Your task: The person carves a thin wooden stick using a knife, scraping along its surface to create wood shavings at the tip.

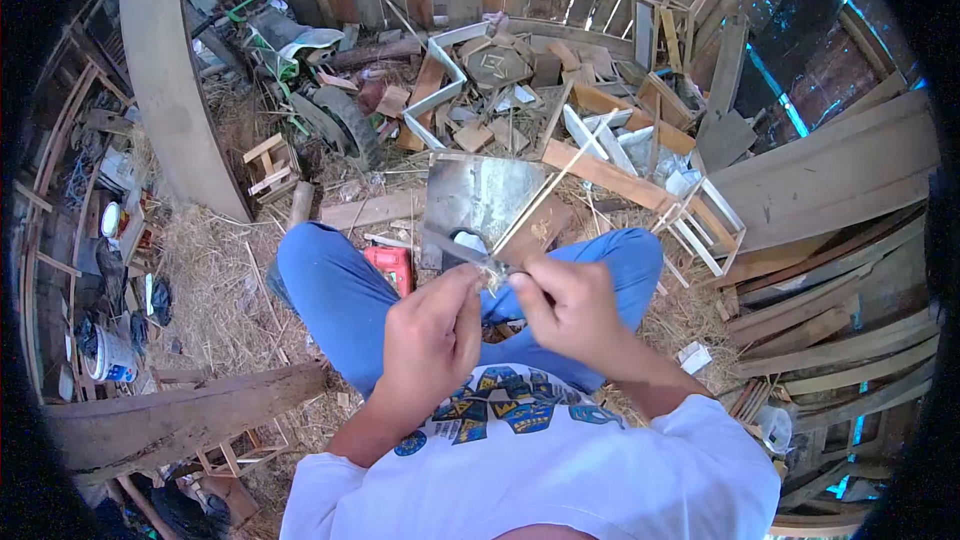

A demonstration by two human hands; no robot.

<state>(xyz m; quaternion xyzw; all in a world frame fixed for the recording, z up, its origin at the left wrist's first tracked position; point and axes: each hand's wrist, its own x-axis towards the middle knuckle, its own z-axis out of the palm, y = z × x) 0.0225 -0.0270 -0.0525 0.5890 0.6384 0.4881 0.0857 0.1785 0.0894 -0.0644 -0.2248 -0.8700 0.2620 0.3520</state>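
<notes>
Both hands meet in front of the lap, between the blue-trousered knees. My left hand [433, 325] is closed, its fingers bent round something small that I cannot make out. My right hand [567, 305] is closed too, thumb and fingers pinched at a small dark item at the fingertips. A grey blade-like piece [452, 247] extends up and left from where the fingertips meet. Pale shavings or fibres [492, 278] show between the hands. Just beyond lie a red case [389, 268] and a grey-stained board [480, 198], with thin pale sticks [552, 190] slanting up to the right.
Wood scraps [500, 65], a white angled frame [440, 90] and small wooden frames [705, 225] lie ahead. A tall plank [178, 70] leans at left, near a white bucket [112, 355]. Planks [830, 165] are stacked at right. Straw covers the ground.
</notes>
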